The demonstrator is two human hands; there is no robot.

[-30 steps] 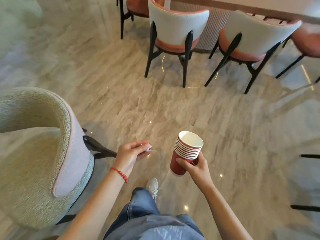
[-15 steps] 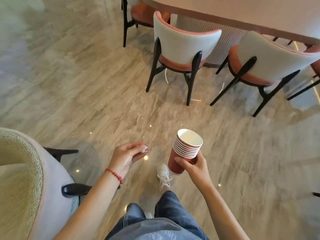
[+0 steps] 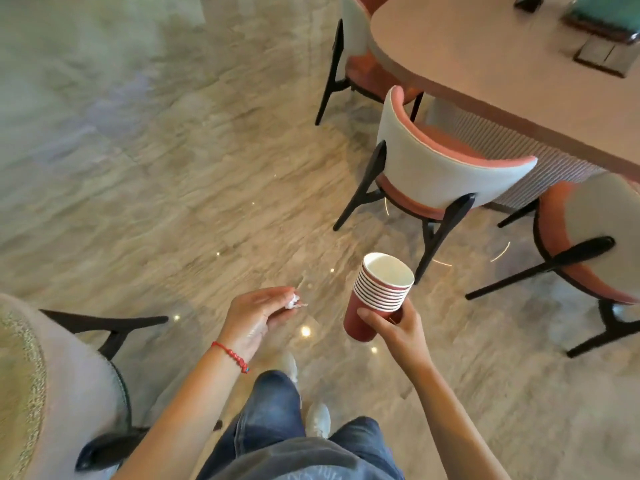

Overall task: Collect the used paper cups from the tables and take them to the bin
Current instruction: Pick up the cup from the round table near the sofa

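1. Gleaming underfoot, the floor [image 3: 166, 188] is polished stone with grey-beige veining, and small ceiling lights show in it as bright dots.
2. At upper right stands a table [image 3: 485, 64] with a pale pink top, a rounded end and a ribbed base beneath it.
3. On the table's far side lie a dark flat plate [image 3: 601, 58] set in the top and a teal thing, both too blurred to tell more.
4. Three chairs are drawn up to the table; the middle chair [image 3: 446, 174] has a white curved back, a coral seat and black legs.
5. At lower left is the woven back of an armchair [image 3: 52, 393], near the person's left arm.
6. The person stands in blue jeans [image 3: 277, 420], with pale shoes just visible below.
7. The right hand [image 3: 398, 327] grips a stack of cups [image 3: 377, 299] low on its side, fingers curled round it; the stack is red with white insides, tilted a little, held in the air above the floor and near the middle chair.
8. The left hand [image 3: 256, 313], with a red bead bracelet [image 3: 232, 356] at the wrist, pinches a small white wad [image 3: 292, 302] at its fingertips, apart from the cups.
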